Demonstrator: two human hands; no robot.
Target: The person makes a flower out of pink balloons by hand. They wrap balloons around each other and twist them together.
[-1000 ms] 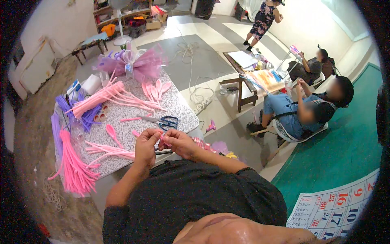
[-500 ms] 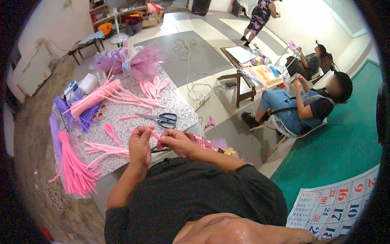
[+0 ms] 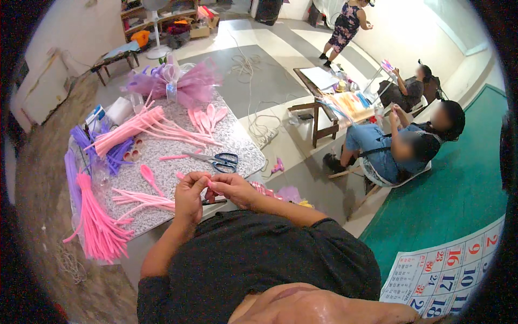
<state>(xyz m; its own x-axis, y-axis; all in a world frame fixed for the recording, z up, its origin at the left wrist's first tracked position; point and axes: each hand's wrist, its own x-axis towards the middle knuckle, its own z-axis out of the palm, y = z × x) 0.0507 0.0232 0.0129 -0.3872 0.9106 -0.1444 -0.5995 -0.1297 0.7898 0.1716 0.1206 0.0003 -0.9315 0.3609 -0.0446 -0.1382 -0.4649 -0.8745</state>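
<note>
Both hands meet at the near edge of the speckled table [image 3: 178,129]. My left hand [image 3: 191,195] and my right hand [image 3: 234,190] are closed with their fingertips together, pinching a pink pipe cleaner [image 3: 208,184] that they mostly hide. Just beyond them lie blue-handled scissors [image 3: 223,163] and a short pink pipe cleaner piece [image 3: 172,157]. A looped pink petal [image 3: 151,178] and several pale pink pipe cleaners [image 3: 143,198] rest left of my left hand. More pale pink petals [image 3: 207,120] lie farther back.
A hot pink pipe cleaner bundle [image 3: 97,221], a pale pink bundle [image 3: 132,129] and purple pipe cleaners [image 3: 116,159] cover the table's left side. A purple tulle bouquet [image 3: 186,83] stands at its back. People sit by a wooden table [image 3: 318,121] at right; cords [image 3: 259,132] lie on the floor.
My hands have drawn together, and the pink pipe cleaner that stretched between them is now mostly covered by my fingers. The seated person nearest me has shifted slightly.
</note>
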